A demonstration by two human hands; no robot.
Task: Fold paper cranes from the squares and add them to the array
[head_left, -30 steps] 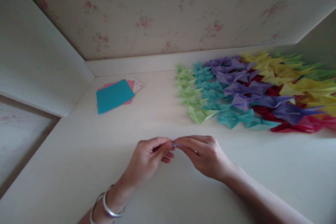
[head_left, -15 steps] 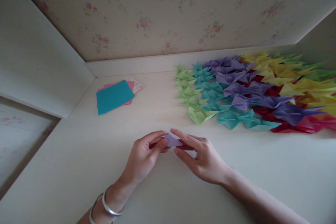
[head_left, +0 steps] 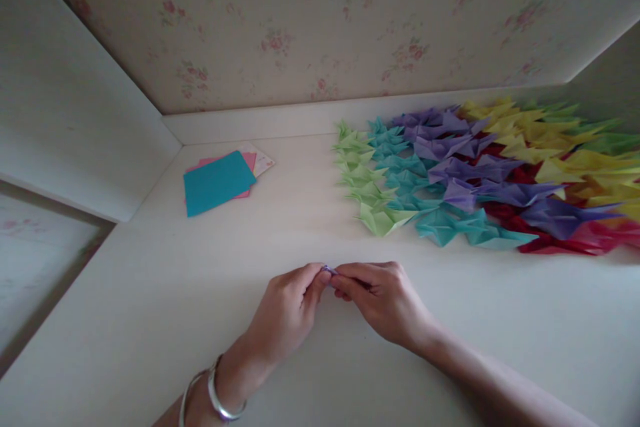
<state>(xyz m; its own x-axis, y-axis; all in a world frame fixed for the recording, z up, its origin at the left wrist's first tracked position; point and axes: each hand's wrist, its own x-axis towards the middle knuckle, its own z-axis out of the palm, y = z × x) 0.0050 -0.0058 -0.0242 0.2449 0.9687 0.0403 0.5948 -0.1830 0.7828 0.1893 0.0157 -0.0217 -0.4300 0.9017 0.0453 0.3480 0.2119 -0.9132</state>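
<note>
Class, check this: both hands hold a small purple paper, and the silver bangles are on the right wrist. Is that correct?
One slip: the head view shows the silver bangles on the left wrist, not the right. The left hand and right hand do hold the small purple paper.

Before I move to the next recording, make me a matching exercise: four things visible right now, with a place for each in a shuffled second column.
Things:
1. small purple paper
2. teal sheet
3. yellow folded pieces
4. silver bangle

Places:
A. on the right half of the white desk
B. around the left wrist
C. pinched in the fingertips of the left hand and right hand
D. partly covering a pink sheet

Pairs: 1-C, 2-D, 3-A, 4-B
</note>
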